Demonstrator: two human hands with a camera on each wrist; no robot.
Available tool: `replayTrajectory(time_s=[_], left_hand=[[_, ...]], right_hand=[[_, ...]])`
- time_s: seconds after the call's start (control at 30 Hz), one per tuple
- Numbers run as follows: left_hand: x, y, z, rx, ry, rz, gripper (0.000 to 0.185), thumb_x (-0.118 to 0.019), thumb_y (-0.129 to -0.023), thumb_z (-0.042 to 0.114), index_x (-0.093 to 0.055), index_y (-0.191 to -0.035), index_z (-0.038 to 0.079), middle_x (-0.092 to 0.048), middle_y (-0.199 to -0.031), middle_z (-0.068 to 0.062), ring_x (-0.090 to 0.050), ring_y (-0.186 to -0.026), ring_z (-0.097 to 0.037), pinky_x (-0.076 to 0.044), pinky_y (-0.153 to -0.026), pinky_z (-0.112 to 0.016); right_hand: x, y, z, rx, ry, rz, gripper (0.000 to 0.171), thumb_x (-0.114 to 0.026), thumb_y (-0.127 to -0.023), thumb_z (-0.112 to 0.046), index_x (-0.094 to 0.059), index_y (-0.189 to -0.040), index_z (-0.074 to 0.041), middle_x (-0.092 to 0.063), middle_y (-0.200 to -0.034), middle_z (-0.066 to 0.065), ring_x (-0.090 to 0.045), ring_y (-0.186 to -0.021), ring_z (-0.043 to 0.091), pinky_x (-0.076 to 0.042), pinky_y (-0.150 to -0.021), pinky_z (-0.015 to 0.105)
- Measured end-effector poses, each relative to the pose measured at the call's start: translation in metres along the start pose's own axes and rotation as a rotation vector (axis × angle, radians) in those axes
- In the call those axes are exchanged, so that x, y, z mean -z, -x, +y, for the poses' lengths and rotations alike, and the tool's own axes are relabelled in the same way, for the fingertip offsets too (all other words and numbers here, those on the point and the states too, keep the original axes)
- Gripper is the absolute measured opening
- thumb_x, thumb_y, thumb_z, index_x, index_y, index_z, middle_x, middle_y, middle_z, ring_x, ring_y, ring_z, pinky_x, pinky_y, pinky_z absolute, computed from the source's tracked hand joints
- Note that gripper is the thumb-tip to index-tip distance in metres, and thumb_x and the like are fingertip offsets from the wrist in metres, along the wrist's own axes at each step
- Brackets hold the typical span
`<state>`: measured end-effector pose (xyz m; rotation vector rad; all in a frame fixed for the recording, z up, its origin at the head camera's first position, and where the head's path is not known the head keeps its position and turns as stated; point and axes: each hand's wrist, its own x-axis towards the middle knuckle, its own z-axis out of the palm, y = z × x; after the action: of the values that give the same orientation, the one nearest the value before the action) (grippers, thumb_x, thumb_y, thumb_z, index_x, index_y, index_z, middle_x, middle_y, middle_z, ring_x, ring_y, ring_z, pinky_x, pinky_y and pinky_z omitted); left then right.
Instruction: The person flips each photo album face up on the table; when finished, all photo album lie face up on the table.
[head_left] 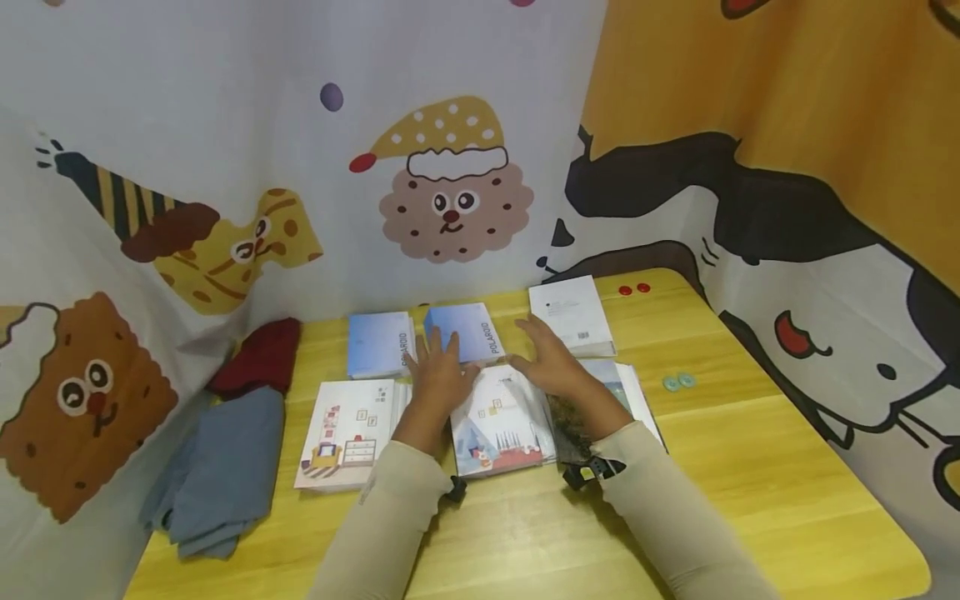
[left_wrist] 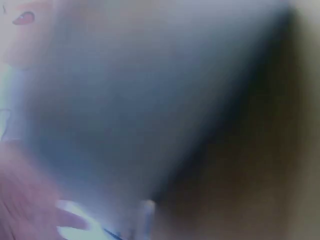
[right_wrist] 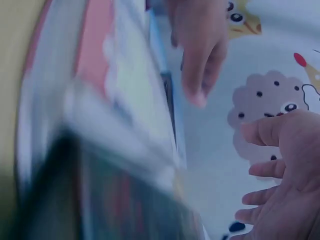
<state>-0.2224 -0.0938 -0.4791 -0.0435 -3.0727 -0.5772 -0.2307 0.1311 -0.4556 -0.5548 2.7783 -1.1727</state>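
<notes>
A yellow wood-grain table (head_left: pixel 750 500) with rounded corners stands in a nook hung with soft printed cloth (head_left: pixel 225 125) showing cartoon biscuit figures. Flat rectangular booklets lie in two rows. Back row: two pale blue booklets, one at the left (head_left: pixel 378 343) and one at the middle (head_left: pixel 467 329), and a white booklet (head_left: pixel 572 315). Front row: an illustrated booklet (head_left: pixel 343 433) at the left, a central illustrated booklet (head_left: pixel 501 425), and a dark-covered one (head_left: pixel 573 425) partly under the right forearm. The left hand (head_left: pixel 438 371) lies flat, fingers straight and spread, its fingertips over the near edge of the middle blue booklet, gripping nothing. The right hand (head_left: pixel 547 358), fingers extended and loosely apart, rests palm down over the top of the central booklet, holding nothing. Folded red cloth (head_left: pixel 258 357) and grey-blue cloth (head_left: pixel 221 467) lie at the left edge. Both wrist views are heavily blurred.
</notes>
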Motion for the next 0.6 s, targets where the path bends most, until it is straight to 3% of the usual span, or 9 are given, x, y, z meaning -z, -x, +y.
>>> replayTrajectory(time_s=[0.13,0.2,0.3,0.47,0.6], left_hand=[[0.014,0.007,0.014,-0.014,-0.058,-0.163,0.088,-0.049,-0.108,0.069,-0.027,-0.175,0.017,-0.008,-0.184,-0.02,-0.01,-0.168,-0.056,-0.01,-0.13,-0.082],[0.021,0.009,0.026,-0.034,-0.051,-0.206,0.087,-0.048,-0.109,0.068,-0.024,-0.176,0.019,-0.004,-0.185,-0.02,-0.008,-0.168,-0.056,-0.008,-0.13,-0.082],[0.03,0.009,0.047,-0.067,-0.058,-0.246,0.087,-0.049,-0.109,0.068,-0.022,-0.177,0.021,0.0,-0.185,-0.017,-0.005,-0.169,-0.054,-0.007,-0.132,-0.079],[0.03,0.005,0.084,-0.134,-0.037,-0.351,0.087,-0.051,-0.108,0.068,-0.019,-0.177,0.026,0.003,-0.186,-0.014,-0.007,-0.171,-0.048,-0.009,-0.136,-0.073],[0.022,0.001,0.108,-0.174,0.023,-0.44,0.086,-0.051,-0.109,0.068,-0.019,-0.177,0.026,0.005,-0.186,-0.013,-0.009,-0.172,-0.045,-0.011,-0.137,-0.068]], right_hand=[[0.022,0.011,0.014,-0.016,0.097,0.015,0.075,-0.066,-0.109,-0.03,-0.032,-0.171,-0.004,-0.01,-0.182,0.027,-0.009,-0.169,0.052,-0.012,-0.131,0.079],[0.034,0.017,0.022,-0.029,0.142,0.031,0.075,-0.066,-0.109,-0.031,-0.033,-0.171,-0.005,-0.009,-0.183,0.026,-0.001,-0.17,0.051,-0.003,-0.13,0.081],[0.051,0.024,0.038,-0.059,0.156,0.057,0.074,-0.067,-0.108,-0.028,-0.034,-0.17,-0.004,-0.007,-0.183,0.028,0.002,-0.169,0.053,-0.002,-0.129,0.083],[0.071,0.036,0.069,-0.113,0.136,0.075,0.073,-0.068,-0.107,-0.023,-0.035,-0.168,0.001,-0.007,-0.179,0.035,-0.001,-0.166,0.061,-0.008,-0.127,0.085],[0.075,0.04,0.092,-0.126,0.069,0.044,0.076,-0.067,-0.109,-0.026,-0.03,-0.169,0.004,-0.006,-0.179,0.037,-0.008,-0.164,0.062,-0.023,-0.126,0.083]])
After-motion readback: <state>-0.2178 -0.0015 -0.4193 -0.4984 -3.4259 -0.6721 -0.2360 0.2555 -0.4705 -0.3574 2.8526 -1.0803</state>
